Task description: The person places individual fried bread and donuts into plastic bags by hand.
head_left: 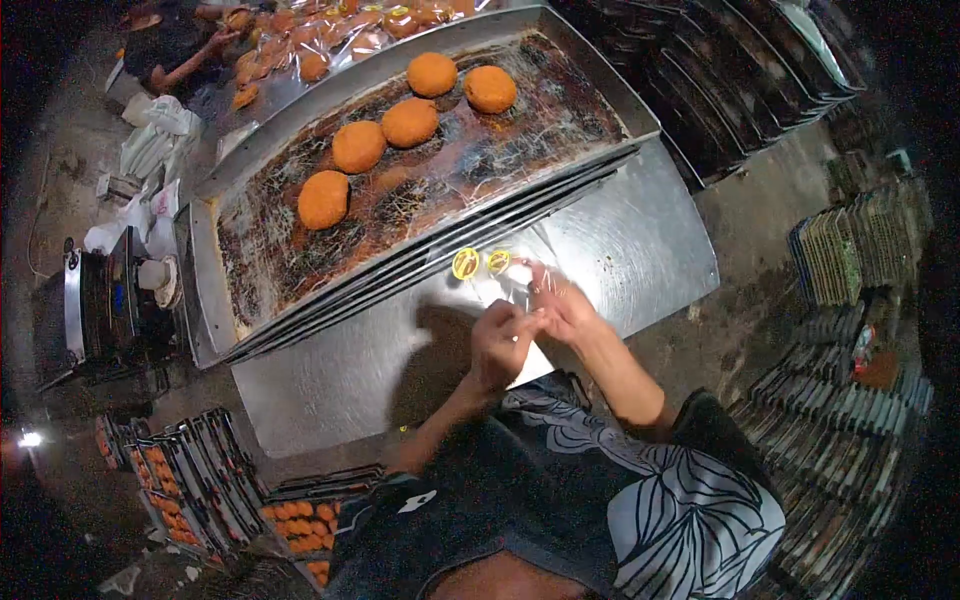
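Note:
My right hand [563, 308] has its fingers closed on a clear plastic bag [518, 290] over the metal table. Close beside it, my left hand [500, 343] is also closed, its fingertips meeting the lower edge of the bag. Two round yellow labels show by the bag: one label [466, 264] on the left and another label [498, 261] nearer my fingers. Glare on the clear film blurs its outline. Beyond my hands, several round orange-brown buns [410, 122] lie on a large, dark, stained baking tray [560, 130].
The tray tops a stack resting on the shiny metal table [330, 400]. Many wrapped buns [310, 50] are piled at the back, near another person's arm [195, 65]. Racked trays [840, 400] stand at right; trays with buns [300, 525] stand at lower left.

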Demonstrator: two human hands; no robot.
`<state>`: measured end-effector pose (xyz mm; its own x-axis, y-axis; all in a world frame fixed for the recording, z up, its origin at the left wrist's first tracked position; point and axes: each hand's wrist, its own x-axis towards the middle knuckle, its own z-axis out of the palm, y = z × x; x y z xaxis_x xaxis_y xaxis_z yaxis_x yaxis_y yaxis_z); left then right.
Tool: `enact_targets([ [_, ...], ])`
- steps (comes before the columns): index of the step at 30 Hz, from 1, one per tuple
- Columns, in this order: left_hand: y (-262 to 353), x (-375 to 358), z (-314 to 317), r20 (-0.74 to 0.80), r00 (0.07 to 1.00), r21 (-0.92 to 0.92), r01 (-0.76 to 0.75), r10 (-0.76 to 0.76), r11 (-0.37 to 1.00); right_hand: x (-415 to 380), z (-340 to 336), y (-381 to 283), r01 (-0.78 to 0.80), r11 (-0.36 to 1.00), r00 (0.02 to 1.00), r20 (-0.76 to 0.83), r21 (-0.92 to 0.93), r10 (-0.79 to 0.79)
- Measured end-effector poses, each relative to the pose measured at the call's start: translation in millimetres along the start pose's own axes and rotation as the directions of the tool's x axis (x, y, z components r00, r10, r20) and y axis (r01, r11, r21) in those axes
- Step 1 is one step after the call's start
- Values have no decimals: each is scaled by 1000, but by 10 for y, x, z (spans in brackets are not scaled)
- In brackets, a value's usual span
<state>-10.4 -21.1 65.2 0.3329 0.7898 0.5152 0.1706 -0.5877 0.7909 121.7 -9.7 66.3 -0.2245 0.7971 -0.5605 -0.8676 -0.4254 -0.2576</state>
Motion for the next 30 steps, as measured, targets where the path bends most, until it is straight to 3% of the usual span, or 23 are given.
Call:
enact_targets([
  [1, 18, 41, -41, -130, 987, 32, 103, -98, 994, -21, 292, -104, 284, 898, 949, 230, -337, -214],
  [2, 7, 100, -83, -260, 947, 50, 208, -189, 977, 17, 674, -34, 437, 879, 872, 330, -191, -362],
  [3, -321, 201, -134, -383, 913, -233, 50, -139, 971, -100, 982, 10, 262, 961, 830, 487, 87, -271],
  [4, 54, 521, -335, -402, 733, -694, 148, -549, 705, -20, 1134, 147, 274, 959, 838, 471, 73, -275],
  [6, -528, 305, -899, 260, 833, -956, 294, -488, -6, 155, 977, 437, -250, 965, 887, 381, -80, 261],
  [7, -396, 374, -1049, 250, 840, -958, 287, -482, 4, 217, 1082, 413, -249, 964, 882, 390, -90, 264],
  [8, -129, 494, -1251, 111, 758, -961, 246, -643, 125, 304, 1252, 330, 110, 807, 878, 437, -581, 195],
  [9, 7, 546, -1416, -47, 641, -942, 227, -766, 247, 409, 1438, 221, 438, 340, 846, 510, -832, 157],
  [10, -426, 457, -1469, -261, 665, -946, -31, -700, 323, 619, 1687, -52, 661, -254, 744, 661, -706, 99],
  [11, -373, 521, -1576, -325, 558, -935, -67, -763, 349, 1133, 1724, -286, 721, -571, 503, 863, -392, 42],
  [12, -262, 595, -1679, -380, 439, -921, -98, -815, 376, 1675, 1694, -511, 566, -744, 464, 883, -356, -69],
  [13, -185, 644, -1743, -425, 402, -903, -125, -811, 411, 1801, 1799, -556, -21, -960, 573, 784, -279, -240],
  [14, -210, 606, -1798, -431, 386, -900, -124, -816, 417, 2215, 1715, -817, 153, -950, 716, 693, -272, -82],
  [15, -246, 563, -1890, -397, 431, -918, -189, -810, 349, 2434, 1693, -936, 165, -959, 685, 726, -230, -56],
  [16, -285, 548, -1999, -370, 482, -927, -250, -794, 280, 2419, 1791, -939, 248, -870, 697, 702, -427, -146],
  [18, -316, 533, -2136, -417, 417, -904, -279, -808, 323, 1890, 1984, -696, 310, -540, 792, 527, -782, -308],
  [20, -356, 573, -2238, -465, 307, -867, -347, -830, 358, 1193, 1897, -193, 633, -467, 472, 787, -617, -398],
  [22, -386, 597, -2222, -448, 371, -876, -365, -814, 315, 804, 1796, 244, 677, -705, -26, 951, -211, -309],
  [23, -299, 679, -2138, -421, 367, -888, -354, -830, 294, 613, 1800, 352, 639, -768, -130, 979, -37, -156],
  [24, -241, 724, -2047, -387, 363, -902, -338, -848, 268, 479, 1811, 400, 581, -803, -217, 976, 132, 3],
  [26, -249, 716, -1889, -310, 489, -940, -284, -816, 187, 439, 1799, 366, 627, -742, -285, 956, 237, 64],
  [28, -219, 777, -1746, -210, 684, -972, -225, -698, 71, 375, 1718, 275, 617, -752, -277, 958, 234, 71],
  [30, -232, 761, -1591, -181, 665, -975, -219, -724, 43, 337, 1587, 268, 612, -755, -319, 947, 235, 37],
])
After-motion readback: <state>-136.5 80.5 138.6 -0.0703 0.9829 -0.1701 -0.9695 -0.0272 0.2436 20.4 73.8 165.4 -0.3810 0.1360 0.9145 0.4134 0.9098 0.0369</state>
